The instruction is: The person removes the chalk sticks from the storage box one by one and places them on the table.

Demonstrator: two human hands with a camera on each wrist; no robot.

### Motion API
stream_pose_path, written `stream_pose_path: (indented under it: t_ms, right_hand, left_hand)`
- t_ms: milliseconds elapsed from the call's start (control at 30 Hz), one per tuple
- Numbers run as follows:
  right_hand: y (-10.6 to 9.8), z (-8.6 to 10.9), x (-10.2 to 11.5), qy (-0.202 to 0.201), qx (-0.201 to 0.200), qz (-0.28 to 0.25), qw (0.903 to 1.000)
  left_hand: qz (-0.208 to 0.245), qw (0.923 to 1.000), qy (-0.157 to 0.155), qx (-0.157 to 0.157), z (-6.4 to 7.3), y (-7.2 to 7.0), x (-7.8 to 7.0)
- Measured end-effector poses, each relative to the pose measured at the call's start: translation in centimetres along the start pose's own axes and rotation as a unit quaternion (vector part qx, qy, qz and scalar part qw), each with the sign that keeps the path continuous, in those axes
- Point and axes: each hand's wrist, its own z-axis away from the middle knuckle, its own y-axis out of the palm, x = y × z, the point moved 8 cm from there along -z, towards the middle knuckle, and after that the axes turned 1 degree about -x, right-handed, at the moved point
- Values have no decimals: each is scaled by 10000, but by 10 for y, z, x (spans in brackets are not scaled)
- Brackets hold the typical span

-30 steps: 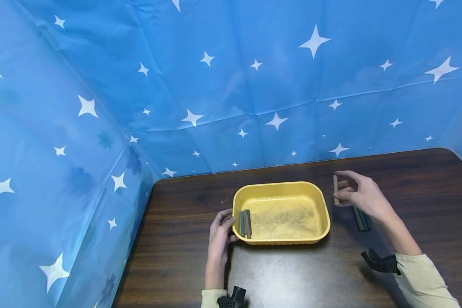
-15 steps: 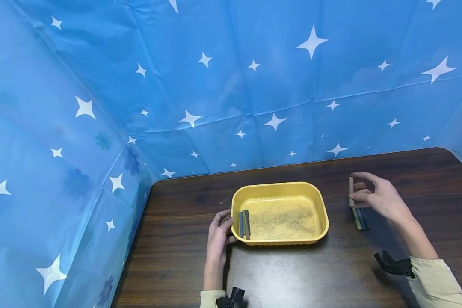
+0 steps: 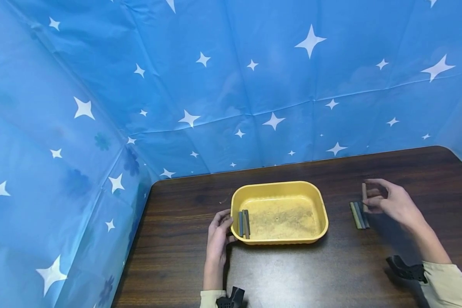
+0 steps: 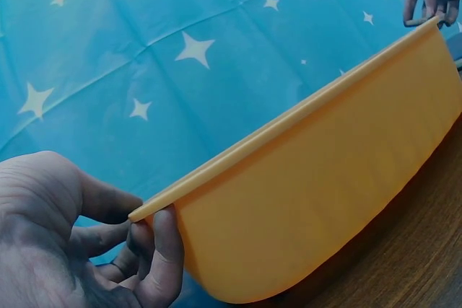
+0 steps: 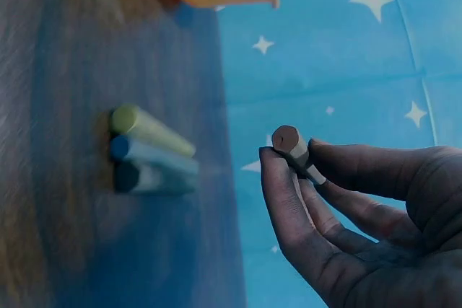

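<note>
Since the earlier frame, the right hand (image 3: 398, 204) has moved rightward, farther from the yellow tray (image 3: 281, 241), uncovering three table sticks (image 3: 357, 215). Its thumb and fingertips pinch a brownish stick (image 3: 364, 192) (colour hard to judge) near the row's right end, seemingly not yet laid down. The left hand (image 3: 217, 235) grips the tray's rim; three more sticks (image 3: 244, 223) lie inside.

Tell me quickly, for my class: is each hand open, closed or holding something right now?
Left hand: closed, holding the tray at one end.
Right hand: closed, pinching a pale stick between thumb and fingers.
</note>
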Motion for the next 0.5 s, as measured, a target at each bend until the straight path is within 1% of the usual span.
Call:
stream_pose_path:
  t_ms: [200,500]
  right_hand:
    - [-1,1,-15,190,155,103,9996]
    - [7,-1,-34,253,356,314,9986]
  left_hand:
    - [13,10000,12,4,1,0,-1]
    - [8,10000,29,-2,1,0,0]
